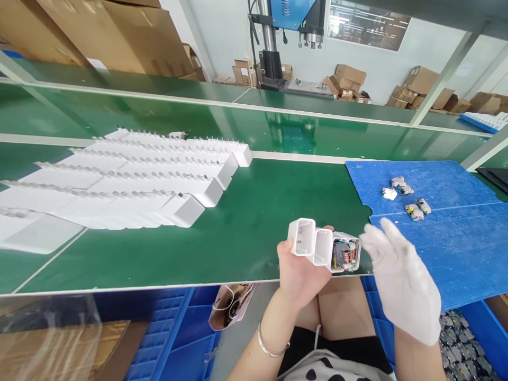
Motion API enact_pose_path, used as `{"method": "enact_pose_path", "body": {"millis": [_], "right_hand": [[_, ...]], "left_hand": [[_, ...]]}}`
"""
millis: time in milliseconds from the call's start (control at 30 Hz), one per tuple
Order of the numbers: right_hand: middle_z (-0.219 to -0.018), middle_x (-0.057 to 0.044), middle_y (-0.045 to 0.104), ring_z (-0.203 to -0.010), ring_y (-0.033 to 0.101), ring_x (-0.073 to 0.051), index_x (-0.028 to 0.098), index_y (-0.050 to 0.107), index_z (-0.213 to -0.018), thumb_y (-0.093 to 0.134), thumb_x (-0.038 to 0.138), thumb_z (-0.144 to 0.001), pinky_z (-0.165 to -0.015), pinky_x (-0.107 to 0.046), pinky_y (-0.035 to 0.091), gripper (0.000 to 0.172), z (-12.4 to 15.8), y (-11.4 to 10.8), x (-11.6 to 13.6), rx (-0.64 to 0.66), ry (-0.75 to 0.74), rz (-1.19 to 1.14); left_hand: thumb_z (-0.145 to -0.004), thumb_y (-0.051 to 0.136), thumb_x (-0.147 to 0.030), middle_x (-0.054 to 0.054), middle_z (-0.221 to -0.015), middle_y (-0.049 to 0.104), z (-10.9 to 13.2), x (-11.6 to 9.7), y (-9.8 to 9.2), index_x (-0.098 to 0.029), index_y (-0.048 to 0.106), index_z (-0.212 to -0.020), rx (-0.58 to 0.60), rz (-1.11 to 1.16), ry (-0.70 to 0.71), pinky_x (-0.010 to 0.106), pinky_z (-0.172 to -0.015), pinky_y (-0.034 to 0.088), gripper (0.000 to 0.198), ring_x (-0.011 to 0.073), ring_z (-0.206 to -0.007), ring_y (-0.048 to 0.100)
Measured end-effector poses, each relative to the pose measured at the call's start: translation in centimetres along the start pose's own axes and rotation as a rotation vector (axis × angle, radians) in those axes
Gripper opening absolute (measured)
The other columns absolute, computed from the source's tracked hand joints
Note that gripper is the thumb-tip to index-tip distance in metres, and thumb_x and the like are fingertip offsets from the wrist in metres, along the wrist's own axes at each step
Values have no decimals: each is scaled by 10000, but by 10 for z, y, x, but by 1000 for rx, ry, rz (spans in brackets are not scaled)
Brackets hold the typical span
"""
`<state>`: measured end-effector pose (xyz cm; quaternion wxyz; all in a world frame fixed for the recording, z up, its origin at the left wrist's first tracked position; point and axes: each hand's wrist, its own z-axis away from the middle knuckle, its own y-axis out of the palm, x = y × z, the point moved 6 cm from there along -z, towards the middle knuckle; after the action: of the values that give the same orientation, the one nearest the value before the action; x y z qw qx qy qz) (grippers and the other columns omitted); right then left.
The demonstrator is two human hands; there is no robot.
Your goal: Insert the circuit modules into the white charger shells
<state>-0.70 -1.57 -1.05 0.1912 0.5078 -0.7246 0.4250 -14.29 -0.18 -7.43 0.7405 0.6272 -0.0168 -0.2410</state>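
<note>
My bare left hand (301, 278) is wrapped round a row of three white plastic housings, their open ends facing up. Two of them, the left housing (304, 233) and the middle housing (322, 248), look hollow inside. In the right housing (357, 239) sits a circuit board assembly (344, 255) with orange-red parts. My right hand (405, 280), in a white glove, is just right of that housing, fingers stretched out and holding nothing I can see. Several loose circuit assemblies (415, 212) lie on the blue sheet (448, 248) beyond the glove.
Rows of white housings (130, 185) stand on the green bench (257, 227) at left. A blue bin of dark parts (462, 344) is below right. Cardboard boxes (119, 37) and a blue-headed machine (291, 13) stand behind; a shelf post (448, 69) rises at right.
</note>
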Motion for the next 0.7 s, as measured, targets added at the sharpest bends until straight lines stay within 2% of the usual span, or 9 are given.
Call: {"method": "enact_pose_path", "body": {"millis": [67,167,267,367,433,600,700], "right_hand": [[-1323,-50,551,-1149,578,-199,291,385,-1393,187,288,-994,-909,-393,517,445,-3,-2,-5,-71,57,-89],[-1329,-36,547,-1234,499,-210,288,533,-1282,444,297,-932,-987,-397,464,361,-12,11,2,34,92,-138],[-1233,-37,618,-1163,549,-216,292,599,-1201,606,187,-813,-975,-422,474,403,-21,28,24,206,-72,-53],[-1141,-32,666,-1039,619,-195,297,620,-1168,612,132,-801,-913,-390,521,403,-24,33,34,277,-165,14],[-1117,-27,677,-989,642,-191,307,644,-1134,638,143,-803,-861,-356,551,370,-21,26,33,244,-142,-18],[-1127,-58,678,-1016,649,-279,293,664,-1123,749,301,-723,-806,-438,589,409,-6,-3,15,-49,34,-390],[-1087,-60,694,-997,660,-289,279,682,-1092,773,339,-690,-920,-508,526,416,-3,5,3,-62,123,-418]], "left_hand": [[-637,502,-494,54,-830,640,1,-1,1,-145,656,-870,-29,21,11,360,-739,441,447,254,-855,577],[-636,518,-469,55,-801,636,1,-3,3,-150,648,-823,-37,42,17,328,-677,439,392,232,-792,577],[-639,529,-429,54,-769,632,0,-6,5,-172,628,-752,-8,33,36,320,-633,422,297,219,-720,563],[-642,518,-439,61,-764,635,0,-5,5,-172,637,-781,-22,37,7,324,-635,423,323,225,-720,561],[-643,506,-466,68,-767,637,1,-4,4,-164,646,-818,-51,59,-15,322,-639,427,376,227,-728,562],[-645,506,-450,64,-744,637,1,-5,5,-167,643,-774,-65,60,5,338,-658,437,340,236,-751,571],[-629,520,-445,63,-753,634,1,-5,4,-166,640,-778,-71,56,19,338,-656,435,339,239,-760,573]]}}
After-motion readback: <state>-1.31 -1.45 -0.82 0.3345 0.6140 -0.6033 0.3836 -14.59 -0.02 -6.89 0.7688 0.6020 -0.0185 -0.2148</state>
